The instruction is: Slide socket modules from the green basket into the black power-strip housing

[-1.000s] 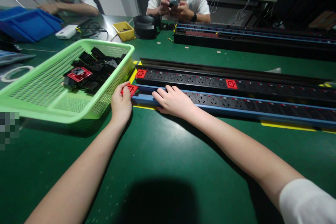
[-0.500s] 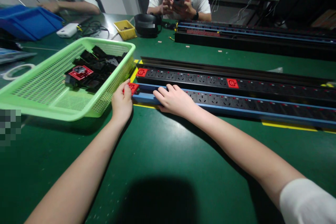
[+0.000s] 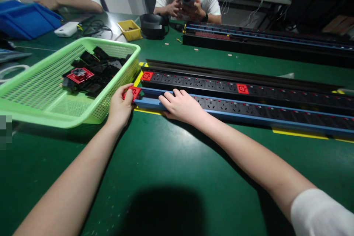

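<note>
My left hand (image 3: 121,107) pinches a red socket module (image 3: 134,93) at the left end of a blue rail (image 3: 232,116). Black socket modules fill that rail to the right of my other hand. My right hand (image 3: 181,107) lies over the rail near its left part, fingers bent over it; what its fingertips hold, if anything, is hidden. Behind runs a black socket strip (image 3: 210,84) with a red socket at its left end and another further right. Left of my hands is a green basket (image 3: 65,122) holding black parts and one red module (image 3: 80,75).
Behind the strips lies a black rail (image 3: 221,72). A longer black assembly (image 3: 249,48) stands at the back right. A yellow tray (image 3: 129,30), a black round object (image 3: 154,26) and a blue bin (image 3: 30,20) are further back. A person opposite holds a phone (image 3: 188,0).
My left hand has moved slightly left with the red module, now a little further out from the rail's end. My right hand has barely moved. The whole view has shifted slightly.
</note>
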`<state>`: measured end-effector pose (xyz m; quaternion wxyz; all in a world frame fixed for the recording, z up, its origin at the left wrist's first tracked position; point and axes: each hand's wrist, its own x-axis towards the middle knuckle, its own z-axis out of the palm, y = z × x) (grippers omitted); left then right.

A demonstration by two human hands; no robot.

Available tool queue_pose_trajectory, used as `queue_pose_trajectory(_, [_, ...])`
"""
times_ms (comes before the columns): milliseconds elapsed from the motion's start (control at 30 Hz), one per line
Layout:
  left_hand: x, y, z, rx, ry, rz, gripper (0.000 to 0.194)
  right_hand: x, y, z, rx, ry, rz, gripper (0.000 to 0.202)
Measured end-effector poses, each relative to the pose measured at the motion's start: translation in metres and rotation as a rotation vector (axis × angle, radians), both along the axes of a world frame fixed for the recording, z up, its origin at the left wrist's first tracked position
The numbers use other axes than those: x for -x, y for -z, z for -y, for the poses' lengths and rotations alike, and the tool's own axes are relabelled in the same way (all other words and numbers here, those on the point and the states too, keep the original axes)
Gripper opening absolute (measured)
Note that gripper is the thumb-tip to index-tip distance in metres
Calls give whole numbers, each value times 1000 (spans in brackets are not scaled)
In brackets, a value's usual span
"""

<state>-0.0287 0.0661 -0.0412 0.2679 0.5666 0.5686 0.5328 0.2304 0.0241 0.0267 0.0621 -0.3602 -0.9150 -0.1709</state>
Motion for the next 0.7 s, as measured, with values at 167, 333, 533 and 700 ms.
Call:
queue_pose_trajectory(167, [-7,-8,6,-12,-61,-73,39,1,-2,0,30,8,7,35])
queue_pose_trajectory(333, [-9,-13,7,-1,-88,-87,39,0,-6,0,99,9,-36,36])
queue_pose_trajectory(533, [-9,-8,4,-7,-90,-97,41,-5,-12,-4,243,35,-224,53])
queue_pose_trajectory(700, [-12,-9,2,28,-73,-2,35,-6,-11,-6,275,47,-268,62])
